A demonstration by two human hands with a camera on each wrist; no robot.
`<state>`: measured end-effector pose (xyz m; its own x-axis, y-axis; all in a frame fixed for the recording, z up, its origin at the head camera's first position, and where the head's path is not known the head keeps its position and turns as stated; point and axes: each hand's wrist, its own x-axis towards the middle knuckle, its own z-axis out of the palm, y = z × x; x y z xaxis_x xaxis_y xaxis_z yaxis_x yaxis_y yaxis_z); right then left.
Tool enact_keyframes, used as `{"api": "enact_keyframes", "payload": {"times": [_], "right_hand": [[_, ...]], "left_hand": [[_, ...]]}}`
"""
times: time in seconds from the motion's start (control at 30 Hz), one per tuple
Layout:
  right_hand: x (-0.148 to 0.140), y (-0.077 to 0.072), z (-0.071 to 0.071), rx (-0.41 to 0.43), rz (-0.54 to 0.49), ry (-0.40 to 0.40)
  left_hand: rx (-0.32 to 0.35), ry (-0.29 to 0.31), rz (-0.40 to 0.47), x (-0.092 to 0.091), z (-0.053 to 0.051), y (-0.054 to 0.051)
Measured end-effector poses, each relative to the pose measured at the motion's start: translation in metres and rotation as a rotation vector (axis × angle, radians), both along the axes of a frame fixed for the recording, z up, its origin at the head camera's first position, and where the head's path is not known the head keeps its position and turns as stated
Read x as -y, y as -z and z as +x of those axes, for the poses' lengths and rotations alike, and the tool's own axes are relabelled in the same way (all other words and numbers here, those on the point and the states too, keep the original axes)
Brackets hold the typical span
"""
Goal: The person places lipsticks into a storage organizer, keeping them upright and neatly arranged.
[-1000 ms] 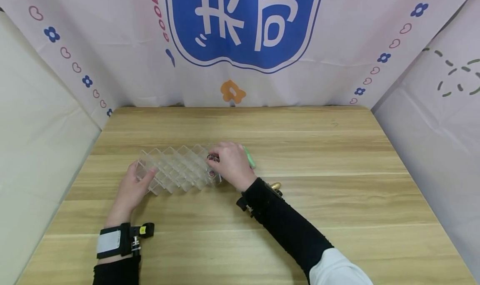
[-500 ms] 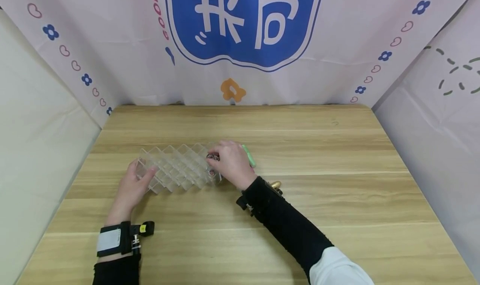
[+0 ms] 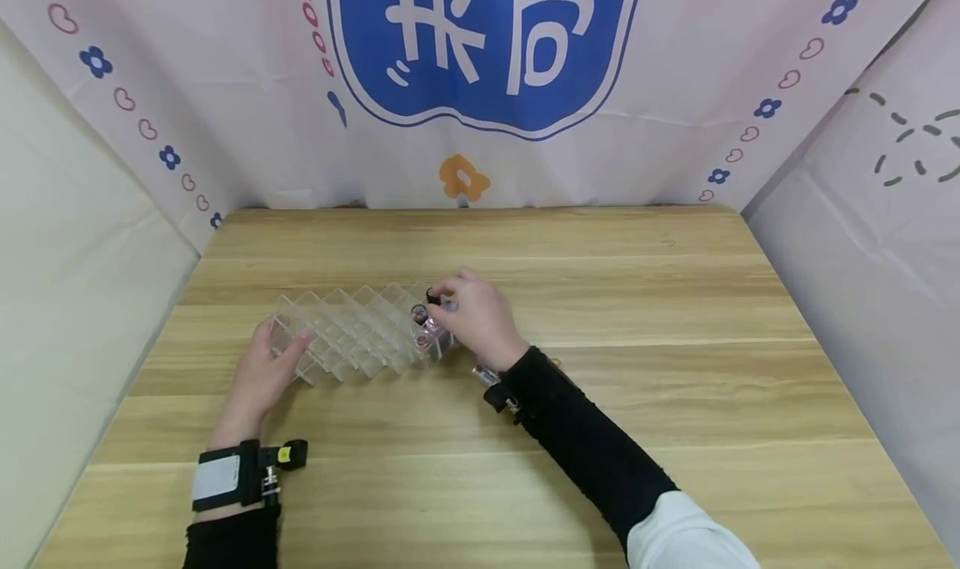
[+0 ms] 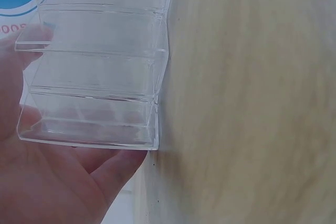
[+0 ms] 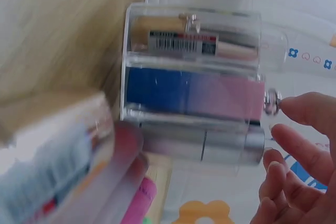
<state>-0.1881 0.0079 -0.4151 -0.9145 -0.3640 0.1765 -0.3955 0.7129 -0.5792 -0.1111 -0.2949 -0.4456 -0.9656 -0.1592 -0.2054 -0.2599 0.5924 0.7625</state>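
Observation:
A clear organizer with diamond-shaped compartments (image 3: 341, 336) lies on the table, its left end gripped by my left hand (image 3: 262, 373). In the left wrist view, the fingers of my left hand (image 4: 58, 177) sit around the end of the clear organizer (image 4: 94, 72). At the right end, my right hand (image 3: 480, 319) has its fingertips beside a black-topped item (image 3: 432, 296). The right wrist view shows my right hand (image 5: 302, 145) with thumb and fingers apart, near a silver knob (image 5: 272, 102) and a silver tube (image 5: 226, 145). A blue-and-pink tube (image 5: 194, 92) occupies a neighbouring compartment.
A small silver item (image 3: 486, 375) lies by my right wrist, with a gold bit (image 3: 556, 361) showing behind the sleeve. A large blurred tube with a label (image 5: 52, 156) and a pink one (image 5: 139, 203) appear close in the right wrist view.
My right hand has moved slightly up and right from a dark-topped item, which now shows in the organizer. The green item beside that hand is covered in the head view. My left hand keeps its grip.

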Motion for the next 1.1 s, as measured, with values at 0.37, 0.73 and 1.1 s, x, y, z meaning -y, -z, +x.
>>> {"api": "enact_keyframes", "payload": {"times": [0.37, 0.73, 1.1], "right_hand": [[-0.019, 0.002, -0.006, 0.057, -0.009, 0.061], [-0.042, 0.01, -0.011, 0.116, 0.041, 0.096], [-0.062, 0.014, -0.012, 0.249, 0.111, 0.142]], "left_hand": [[0.001, 0.004, -0.019, 0.002, 0.0, 0.0], [0.013, 0.007, -0.026, 0.0, 0.0, -0.001], [0.016, 0.009, -0.025, 0.0, 0.0, -0.001]]}}
